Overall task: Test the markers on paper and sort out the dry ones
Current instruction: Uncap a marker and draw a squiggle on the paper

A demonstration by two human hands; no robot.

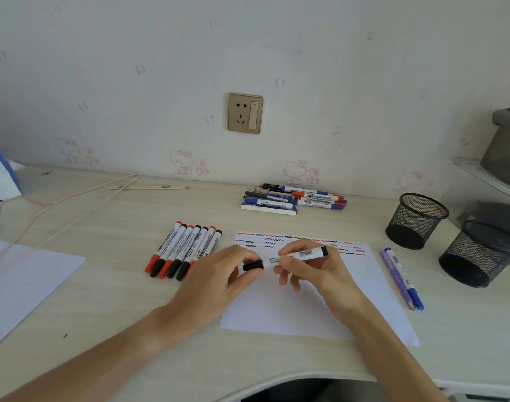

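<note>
Pale bench (132, 285) under everything. On it, white test paper (306, 309), already striped with red, blue and black squiggles along its far edge. To the left of the paper, a tidy row of red and black markers (181, 250); at the back by the wall, a mixed pile of markers (294, 200); to the right, two purple and blue pens (401, 278) and two black mesh cups (416, 220).

Above the paper, one black marker (291, 258), held level between both grips. Left hand (224, 277) pinching the black cap (252, 266) with thumb and fingertips, narrow grip closed on it. Right hand (314, 268) wrapped around the white barrel, fingers curled under, thumb on top near the barcode.

Likely handling: light, rigid plastic, smooth and a bit slick, so firm hold on the barrel's middle wanted. Cap probably a snug snap fit, needing a straight pull along the axis, not a bend. Not fragile, though the felt tip better kept off skin and bench. Marker spanning both grips, cap end left, butt end right, hovering clear of the sheet.
</note>
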